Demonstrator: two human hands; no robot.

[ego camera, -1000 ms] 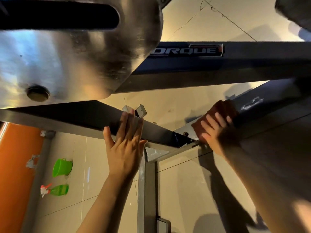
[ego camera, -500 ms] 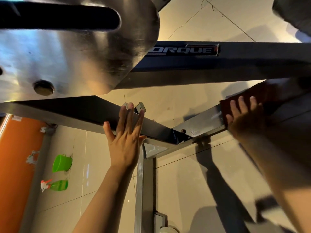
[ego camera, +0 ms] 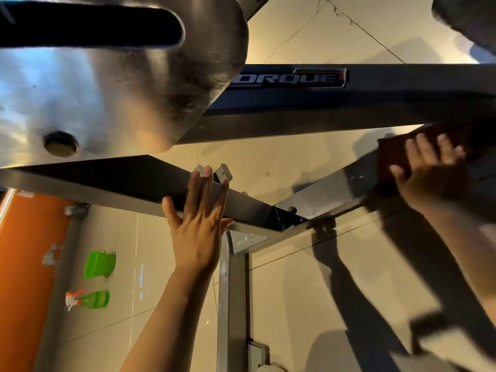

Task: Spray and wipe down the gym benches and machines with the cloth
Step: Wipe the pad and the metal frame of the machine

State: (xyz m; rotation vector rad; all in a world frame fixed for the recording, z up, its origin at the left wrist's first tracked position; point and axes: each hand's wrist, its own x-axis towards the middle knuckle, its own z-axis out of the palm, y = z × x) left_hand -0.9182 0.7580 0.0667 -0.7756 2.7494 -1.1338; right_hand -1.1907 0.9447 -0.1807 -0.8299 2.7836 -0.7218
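Dark red cloth lies on the right frame bar at the right of the frame, pressed there by the right hand with fingers spread almost straight over it. Left hand at centre rests flat on the left bar, fingers straight, holding nothing. Green spray bottle and green bucket sit on the floor at lower left.

Blurred at right edge: dark red cloth, cut off beyond frame; first letters of logo hidden behind steel plate.
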